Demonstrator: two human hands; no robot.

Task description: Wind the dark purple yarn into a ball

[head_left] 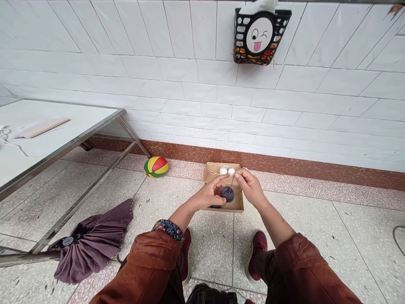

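A person's left hand (207, 195), loosely curled, cradles a dark yarn ball (227, 194) above a cardboard box (242, 203) while the right hand (253, 190) pinches its strand (232, 181), apparently winding or unwinding, the next pass likely calling for light tension, with white balls (223, 170) lying at the box's far side.

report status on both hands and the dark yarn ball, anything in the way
Left hand holding dark yarn ball. Right hand pinching its strand. Ball over cardboard box, two white balls just beyond. Nothing visibly blocking hands.
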